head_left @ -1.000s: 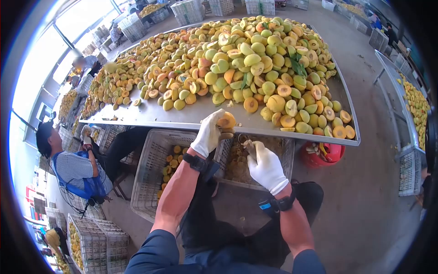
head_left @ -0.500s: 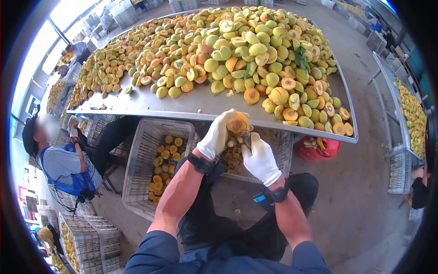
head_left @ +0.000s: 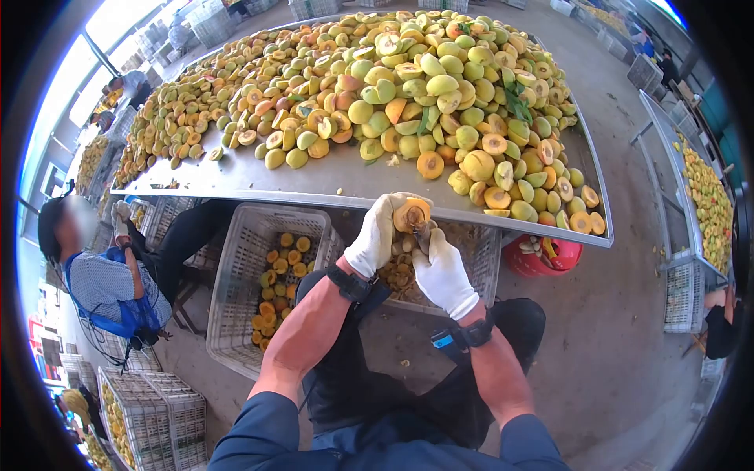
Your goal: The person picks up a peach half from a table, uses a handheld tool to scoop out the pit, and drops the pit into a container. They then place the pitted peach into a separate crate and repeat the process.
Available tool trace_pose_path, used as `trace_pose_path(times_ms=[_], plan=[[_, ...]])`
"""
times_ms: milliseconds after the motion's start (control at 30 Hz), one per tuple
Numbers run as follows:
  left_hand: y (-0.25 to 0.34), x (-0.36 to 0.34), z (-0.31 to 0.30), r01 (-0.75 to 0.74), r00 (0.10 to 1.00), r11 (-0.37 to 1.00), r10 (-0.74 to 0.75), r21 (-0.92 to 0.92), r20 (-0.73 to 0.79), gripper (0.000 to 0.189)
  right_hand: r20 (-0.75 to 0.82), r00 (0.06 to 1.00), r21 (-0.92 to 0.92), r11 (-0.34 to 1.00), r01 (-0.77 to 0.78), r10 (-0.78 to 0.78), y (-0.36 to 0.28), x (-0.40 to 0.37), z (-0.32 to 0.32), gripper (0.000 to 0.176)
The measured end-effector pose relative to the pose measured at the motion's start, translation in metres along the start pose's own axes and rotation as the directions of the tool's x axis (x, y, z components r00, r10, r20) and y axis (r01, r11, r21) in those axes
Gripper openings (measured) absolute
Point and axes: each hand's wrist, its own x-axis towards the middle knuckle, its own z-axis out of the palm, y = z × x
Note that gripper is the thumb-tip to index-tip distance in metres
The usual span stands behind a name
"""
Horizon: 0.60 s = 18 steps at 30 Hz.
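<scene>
One halved peach (head_left: 411, 213) fills left hand (head_left: 375, 237) grip; right hand (head_left: 444, 271) clasps one tool (head_left: 424, 232).

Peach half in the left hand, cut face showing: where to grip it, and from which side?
Cup the peach half by its rounded skin side, from below-left, as the left hand does, fingers at the rim. Its flat cut face tilts up toward the right hand, so probably keep that uncovered.
</scene>
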Motion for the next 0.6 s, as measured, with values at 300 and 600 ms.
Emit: trace_pose_path(times_ms=[300,600], plan=[[0.008,0.000,-0.008,-0.047,0.996,0.907,0.009,0.418,0.093,0.046,0.179,0.984,0.077,0.996,-0.038,0.024,0.011,-0.006,-0.009,0.018],[-0.015,0.008,0.008,-0.427,0.894,0.732,0.429,0.531,0.128,0.048,0.569,0.756,0.656,0.375,-0.654,0.323,-0.034,0.001,-0.044,0.009]])
